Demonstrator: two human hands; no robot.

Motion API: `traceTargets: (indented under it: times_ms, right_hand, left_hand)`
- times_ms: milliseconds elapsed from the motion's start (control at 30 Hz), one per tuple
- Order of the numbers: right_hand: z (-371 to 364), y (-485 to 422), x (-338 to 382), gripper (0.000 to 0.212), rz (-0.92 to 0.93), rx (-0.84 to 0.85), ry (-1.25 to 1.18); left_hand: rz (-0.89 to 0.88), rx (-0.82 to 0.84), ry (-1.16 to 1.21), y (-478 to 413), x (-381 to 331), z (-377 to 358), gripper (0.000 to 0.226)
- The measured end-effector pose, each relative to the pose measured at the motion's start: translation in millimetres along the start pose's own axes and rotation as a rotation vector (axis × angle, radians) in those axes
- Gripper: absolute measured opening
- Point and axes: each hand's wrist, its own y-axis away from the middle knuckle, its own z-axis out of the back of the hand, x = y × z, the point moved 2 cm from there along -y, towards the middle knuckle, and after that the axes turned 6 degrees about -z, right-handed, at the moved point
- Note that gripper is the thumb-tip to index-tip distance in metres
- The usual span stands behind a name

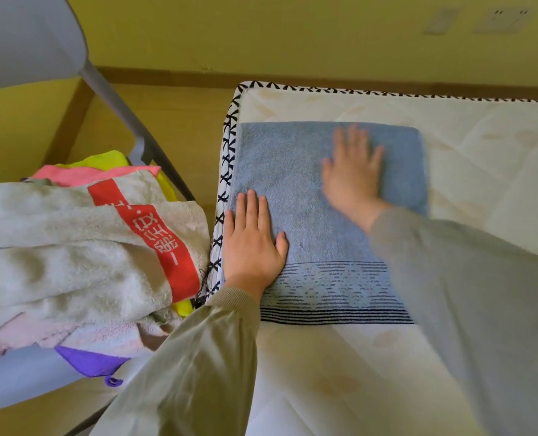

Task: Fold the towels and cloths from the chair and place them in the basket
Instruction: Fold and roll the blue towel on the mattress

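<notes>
Nearest, the purple cloth hangs from the bottom of a heap on the chair, left of the mattress. Over it lies a beige towel with a red band. The left hand lies flat, fingers straight and grasping nothing, on the near left part of the blue towel. This towel lies spread flat along the mattress's left edge, its striped border nearest. Farther on, the right hand, blurred, presses palm-down with fingers spread on the towel's far right part. Behind the heap show a pink cloth and a yellow cloth.
</notes>
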Motion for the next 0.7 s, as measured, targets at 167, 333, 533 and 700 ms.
traceTargets:
  times_ms: [167, 333, 533, 700]
  right_hand:
    - [-18.1, 16.3, -13.2, 0.056, 0.138, 0.091, -0.059]
    - [-21.9, 10.8, -30.7, 0.057, -0.057, -0.016, 0.01]
    - [-26.9, 6.6, -34.2, 0.058, -0.065, -0.038, -0.007]
    - [-30.1, 5.8, -34.7, 0.058, -0.057, -0.055, -0.036]
  left_hand:
    - [-0.003, -0.007, 0.021, 0.0, 0.3, 0.3, 0.074]
    - [-0.055, 0.037, -0.008, -1.9, 3.0, 13.1, 0.07]
    - [-0.119, -0.091, 0.032, -57.3, 1.1, 50.5, 0.047]
    - [-0.304, 0.04, -0.049, -107.8, -29.9, 34.6, 0.058]
